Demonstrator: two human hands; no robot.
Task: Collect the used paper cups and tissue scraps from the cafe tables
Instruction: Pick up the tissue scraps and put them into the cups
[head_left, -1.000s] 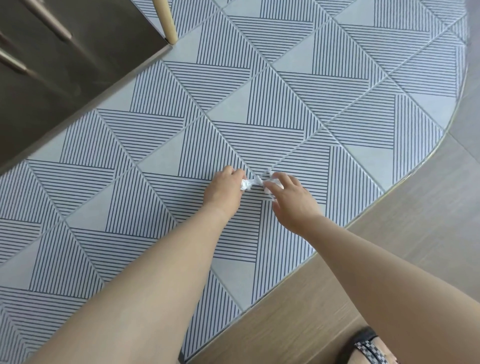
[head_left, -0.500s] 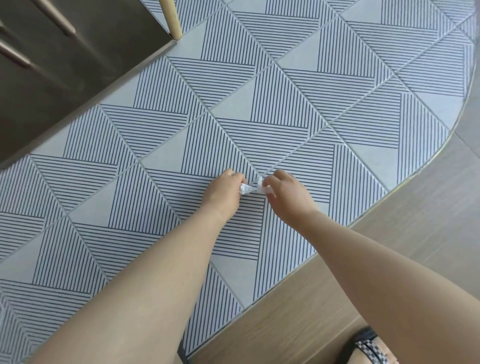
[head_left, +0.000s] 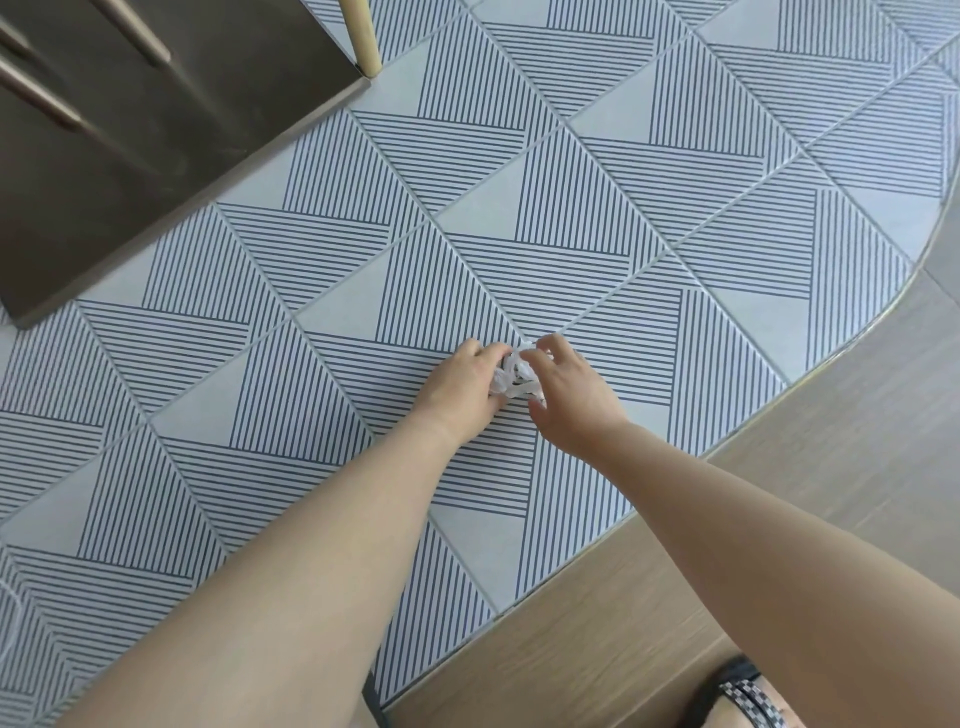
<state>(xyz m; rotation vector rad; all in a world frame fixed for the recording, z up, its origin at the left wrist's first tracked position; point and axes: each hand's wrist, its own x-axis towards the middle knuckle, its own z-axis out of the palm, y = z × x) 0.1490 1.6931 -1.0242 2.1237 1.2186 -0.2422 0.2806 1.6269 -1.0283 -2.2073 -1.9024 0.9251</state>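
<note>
A small crumpled white tissue scrap lies on the striped blue-and-grey tiled floor, in the middle of the head view. My left hand pinches its left side with fingers curled. My right hand closes over its right side, fingertips on the paper. Both hands touch the scrap, which is bunched between them. Part of the tissue is hidden under my fingers.
A dark grey furniture base with a brass leg stands at the upper left. The tiled patch ends in a curved metal trim, with wood-look flooring beyond. My sandalled foot shows at the bottom right.
Both hands have drawn closer together and bunched the tissue scrap into a tighter ball between the fingers. The view has shifted slightly.
</note>
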